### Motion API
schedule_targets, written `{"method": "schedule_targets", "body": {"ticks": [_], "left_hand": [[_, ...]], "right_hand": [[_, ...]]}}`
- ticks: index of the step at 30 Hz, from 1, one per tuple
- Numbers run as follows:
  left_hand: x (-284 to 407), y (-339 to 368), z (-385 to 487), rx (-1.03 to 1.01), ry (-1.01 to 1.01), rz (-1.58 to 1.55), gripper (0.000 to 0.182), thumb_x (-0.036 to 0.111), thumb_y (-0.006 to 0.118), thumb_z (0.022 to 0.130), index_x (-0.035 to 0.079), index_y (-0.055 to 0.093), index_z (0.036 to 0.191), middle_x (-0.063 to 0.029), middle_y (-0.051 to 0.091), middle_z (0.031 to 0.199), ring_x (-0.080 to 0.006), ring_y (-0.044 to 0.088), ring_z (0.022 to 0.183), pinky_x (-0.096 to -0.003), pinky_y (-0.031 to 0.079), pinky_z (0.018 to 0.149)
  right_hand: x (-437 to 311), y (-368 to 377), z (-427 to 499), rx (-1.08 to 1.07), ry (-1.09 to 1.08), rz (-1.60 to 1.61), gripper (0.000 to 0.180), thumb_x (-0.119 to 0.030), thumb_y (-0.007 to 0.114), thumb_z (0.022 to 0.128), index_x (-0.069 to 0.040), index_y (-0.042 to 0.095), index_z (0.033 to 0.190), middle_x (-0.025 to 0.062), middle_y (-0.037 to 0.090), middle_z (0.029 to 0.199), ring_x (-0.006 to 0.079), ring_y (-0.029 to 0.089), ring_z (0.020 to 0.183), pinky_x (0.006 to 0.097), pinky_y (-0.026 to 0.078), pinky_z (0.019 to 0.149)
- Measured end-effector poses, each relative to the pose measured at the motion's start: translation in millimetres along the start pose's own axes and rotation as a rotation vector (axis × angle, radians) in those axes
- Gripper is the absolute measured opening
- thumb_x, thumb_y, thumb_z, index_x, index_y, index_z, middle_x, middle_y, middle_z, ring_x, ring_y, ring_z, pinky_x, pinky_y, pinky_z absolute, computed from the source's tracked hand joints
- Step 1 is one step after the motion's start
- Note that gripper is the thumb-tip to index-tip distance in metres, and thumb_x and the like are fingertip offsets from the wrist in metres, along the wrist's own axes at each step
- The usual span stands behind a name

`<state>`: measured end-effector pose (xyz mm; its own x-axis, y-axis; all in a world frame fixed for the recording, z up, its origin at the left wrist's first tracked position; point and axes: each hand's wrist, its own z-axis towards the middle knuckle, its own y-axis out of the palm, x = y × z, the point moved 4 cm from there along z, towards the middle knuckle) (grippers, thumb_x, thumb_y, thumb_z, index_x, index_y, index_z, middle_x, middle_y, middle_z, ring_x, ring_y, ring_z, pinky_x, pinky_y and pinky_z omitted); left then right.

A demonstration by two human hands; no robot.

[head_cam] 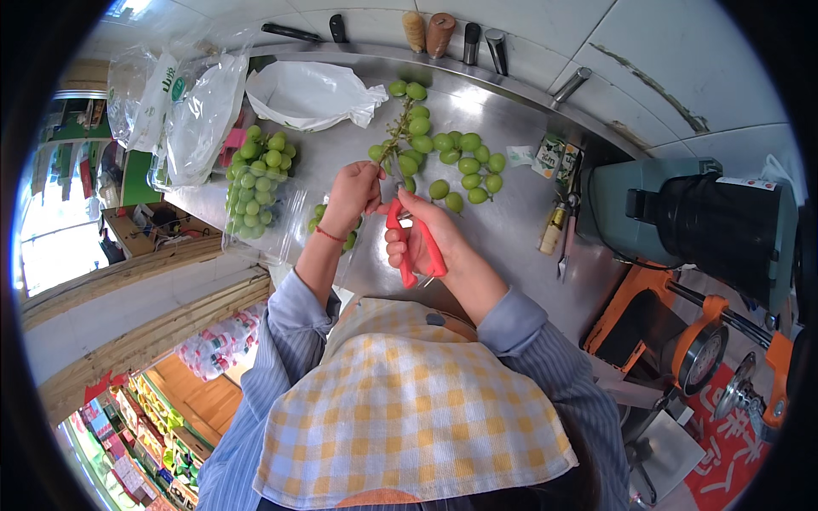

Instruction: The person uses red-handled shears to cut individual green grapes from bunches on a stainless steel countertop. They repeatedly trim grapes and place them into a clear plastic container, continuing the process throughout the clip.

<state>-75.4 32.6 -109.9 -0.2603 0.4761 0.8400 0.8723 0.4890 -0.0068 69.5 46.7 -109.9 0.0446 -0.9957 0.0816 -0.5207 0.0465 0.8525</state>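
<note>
Between the fingers of my left hand [355, 191] is the stem end of a green grape bunch [418, 126], which rests partly on the steel counter [511, 236]. Red-handled scissors [429, 246] are held in my right hand [425, 233], their blades among the stems near my left fingertips; how far apart the blades stand I cannot tell. Loose-looking green grapes [470, 166] lie just right of the bunch. At the left, a full bunch of green grapes [246, 198] lies partly under a clear plastic container [284, 217]. More grapes [316, 217] show behind my left forearm.
A white bag-like wrapper [307, 96] and clear plastic bags [204, 121] lie at the back left. Knife handles [471, 43] stand along the wall edge. Small tools [565, 223] lie right, beside a grey-green machine [639, 185] and an orange-framed device [696, 332].
</note>
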Motion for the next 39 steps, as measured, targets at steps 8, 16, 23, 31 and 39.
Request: {"method": "schedule_targets", "body": {"ticks": [8,16,23,31,39], "left_hand": [[1.1,3.0,-3.7,-0.019,-0.032,0.067,0.024,0.016,0.042,0.094,-0.001,0.050,0.081,0.0000,0.036,0.047,-0.0109,0.033,0.034,-0.0273,0.035,0.039],[-7.5,5.5,-1.1,-0.052,-0.061,0.005,0.023,0.016,0.042,0.094,-0.001,0.049,0.080,-0.0014,0.038,0.047,-0.0119,0.033,0.034,-0.0284,0.037,0.040],[-5.9,0.2,0.7,-0.066,-0.072,-0.125,0.023,0.019,0.041,0.096,0.001,0.050,0.085,0.0009,0.034,0.048,-0.0105,0.031,0.035,-0.0278,0.039,0.044],[-0.1,2.1,-2.7,-0.090,-0.088,-0.146,0.020,0.016,0.041,0.095,0.000,0.049,0.084,0.0005,0.035,0.049,-0.0110,0.031,0.036,-0.0298,0.040,0.046],[-2.1,3.5,-7.3,-0.108,-0.122,-0.156,0.022,0.018,0.040,0.097,0.003,0.049,0.085,0.0025,0.034,0.049,-0.0098,0.030,0.036,-0.0284,0.039,0.048]], "right_hand": [[-14.2,-4.6,7.4,0.018,0.013,0.036,0.041,-0.043,0.061,0.088,-0.006,0.051,0.103,0.0068,0.049,0.069,0.0177,0.046,0.055,0.0329,0.041,0.053],[-10.4,-16.3,9.3,0.164,-0.073,-0.227,0.036,-0.042,0.059,0.090,-0.008,0.052,0.101,0.0030,0.048,0.066,0.0138,0.043,0.050,0.0277,0.038,0.047],[-12.0,-23.6,2.8,0.197,-0.102,-0.353,0.039,-0.044,0.058,0.090,-0.009,0.050,0.106,0.0036,0.048,0.068,0.0154,0.045,0.051,0.0309,0.040,0.049],[-15.9,-21.4,17.4,0.030,-0.038,-0.129,0.044,-0.043,0.062,0.088,-0.006,0.047,0.107,0.0082,0.051,0.070,0.0196,0.048,0.054,0.0355,0.043,0.055],[-22.0,-24.0,22.3,0.064,-0.063,-0.214,0.040,-0.045,0.059,0.089,-0.010,0.049,0.104,0.0014,0.044,0.065,0.0121,0.042,0.053,0.0256,0.036,0.048]]}}
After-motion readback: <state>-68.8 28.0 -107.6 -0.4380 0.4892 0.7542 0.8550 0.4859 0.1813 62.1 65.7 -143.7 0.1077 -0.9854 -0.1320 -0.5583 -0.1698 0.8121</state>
